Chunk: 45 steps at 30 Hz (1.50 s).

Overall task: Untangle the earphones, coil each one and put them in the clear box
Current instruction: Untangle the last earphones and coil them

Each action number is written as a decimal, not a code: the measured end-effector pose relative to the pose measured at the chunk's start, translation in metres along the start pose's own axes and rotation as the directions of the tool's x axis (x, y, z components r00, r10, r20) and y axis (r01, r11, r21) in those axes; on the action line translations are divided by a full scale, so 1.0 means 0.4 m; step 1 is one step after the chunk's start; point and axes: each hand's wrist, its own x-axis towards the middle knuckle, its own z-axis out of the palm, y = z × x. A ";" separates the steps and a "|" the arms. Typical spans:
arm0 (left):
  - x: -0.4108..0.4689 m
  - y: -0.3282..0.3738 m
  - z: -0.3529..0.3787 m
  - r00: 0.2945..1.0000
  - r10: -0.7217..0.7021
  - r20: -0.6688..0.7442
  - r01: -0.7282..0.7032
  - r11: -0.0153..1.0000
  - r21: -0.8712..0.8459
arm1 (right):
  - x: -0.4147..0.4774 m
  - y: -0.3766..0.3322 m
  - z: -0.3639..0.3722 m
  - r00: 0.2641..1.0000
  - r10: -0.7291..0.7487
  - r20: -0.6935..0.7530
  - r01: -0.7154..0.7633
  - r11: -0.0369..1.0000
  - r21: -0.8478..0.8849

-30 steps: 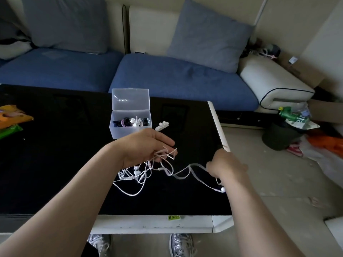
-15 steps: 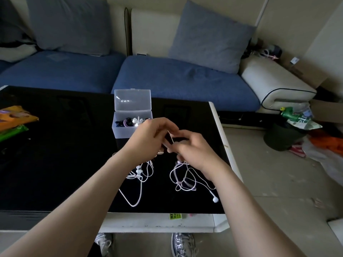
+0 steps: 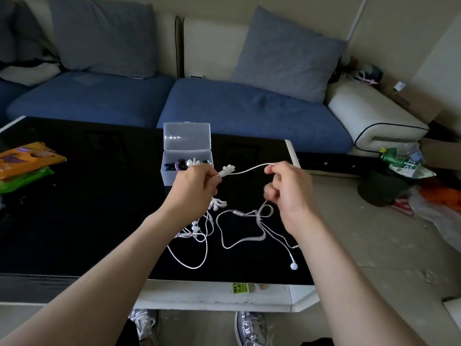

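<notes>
Ahead, in the head view: a glossy black bench (image 3: 74,221) with a white rim, set in front of a blue-cushioned sofa (image 3: 237,108). Raised over the middle of the bench, the left hand (image 3: 193,186) and the right hand (image 3: 291,193), with a thin white earphone cable (image 3: 249,169) strung in a shallow arc between them. Left fingers (image 3: 212,179) closed together, thumb against fingertips, pinching the cable's left end. Right fingers (image 3: 272,169) curled, thumb and forefinger clamped on the cable's right end; lower fingers blurred, more cable dropping from under them.

Below the hands, flat on the bench, a tangled heap of white earphones (image 3: 197,233) by the left wrist. Just beside it to the right, a looser loop of white cable (image 3: 239,236) ending in a single round white earbud (image 3: 294,265) near the front edge.

Behind the left hand, a small clear plastic box (image 3: 172,176), its hinged lid (image 3: 187,136) upright and open — inside, a few dark and white earphone pieces, too small to sort out. Just right of the box, a small white earphone piece (image 3: 228,169) on the bench.

Far left on the bench, an orange packet (image 3: 27,158) on top of a green packet (image 3: 25,177). On the white front rim, a small yellow sticker (image 3: 240,287). Off to the right on the floor — a green bottle (image 3: 390,157) among litter.
</notes>
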 end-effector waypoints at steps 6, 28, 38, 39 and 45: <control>-0.011 -0.003 -0.024 0.990 -0.101 0.097 0.107 0.993 -0.058 | 0.006 0.004 0.005 0.949 -0.163 -0.271 0.164 0.986 -0.017; -0.035 0.041 -0.042 0.882 -0.197 0.428 0.422 0.736 -0.529 | -0.038 0.035 0.078 0.906 -0.177 0.383 0.358 0.803 -0.477; -0.053 0.043 -0.055 0.802 -0.148 0.579 0.506 0.684 -0.526 | -0.011 0.057 0.041 0.922 -0.350 0.167 0.380 0.728 -0.570; -0.054 0.043 -0.056 0.805 -0.144 0.576 0.499 0.690 -0.525 | -0.009 0.058 0.040 0.925 -0.352 0.146 0.367 0.724 -0.584; -0.064 0.051 -0.059 0.825 -0.100 0.556 0.393 0.808 -0.438 | -0.009 0.057 0.042 0.937 -0.322 0.133 0.336 0.730 -0.595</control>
